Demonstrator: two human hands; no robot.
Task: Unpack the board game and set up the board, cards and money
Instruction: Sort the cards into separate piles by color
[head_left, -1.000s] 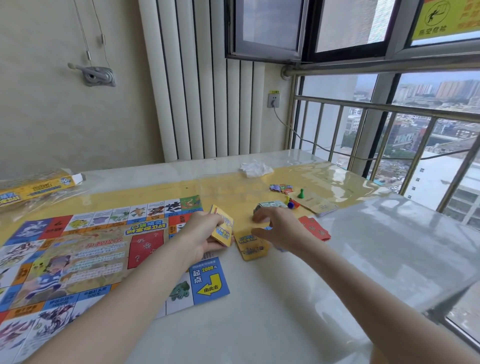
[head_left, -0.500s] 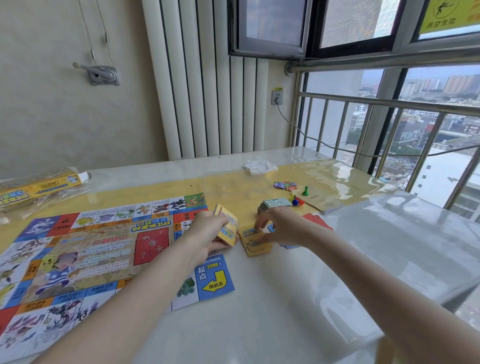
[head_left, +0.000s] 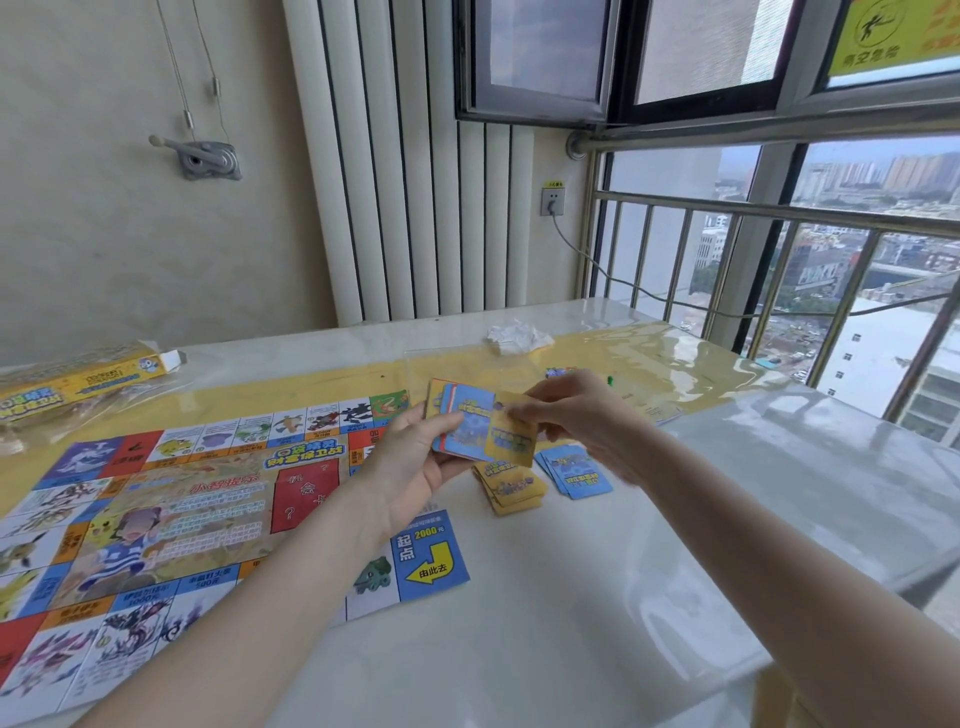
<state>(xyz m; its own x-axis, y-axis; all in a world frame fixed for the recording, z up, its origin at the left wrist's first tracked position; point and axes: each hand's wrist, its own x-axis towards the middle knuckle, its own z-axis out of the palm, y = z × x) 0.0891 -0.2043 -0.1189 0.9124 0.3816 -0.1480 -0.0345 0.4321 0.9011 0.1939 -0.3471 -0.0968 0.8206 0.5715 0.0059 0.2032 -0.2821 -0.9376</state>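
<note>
Both hands were raised above the table (head_left: 597, 623), just past the right edge of the game board (head_left: 171, 514).

Left hand (head_left: 415, 462): palm up, fingers curled round a fanned stack of cards (head_left: 465, 415). Top card blue-backed; yellow and red edges showed behind it.

Right hand (head_left: 576, 415): thumb and fingers pinched 1 yellow card (head_left: 511, 439), which overlapped the lower right corner of the fan. Whether that card touched the fan or sat just over it could not be told.

On the table below the hands lay 2 piles. A yellow pile (head_left: 511, 488) was loosely stacked, just beside the board's right edge. A blue pile (head_left: 576, 470) sat right of it, slightly fanned, close but apart from the yellow one.

The board lay flat and unfolded on the left half of the table, partly over a yellow runner (head_left: 649, 358). Its near right corner was a blue square with a yellow arrow and "2000". The left forearm crossed above the board's lower right part.

Far left: the yellow game box (head_left: 78, 384), flap open, lying on clear plastic wrap. Centre rear: crumpled white paper (head_left: 517, 338). A green pawn (head_left: 611, 380) showed just beyond the right hand; other small pieces there were mostly hidden. Money could not be made out for certain.
</note>
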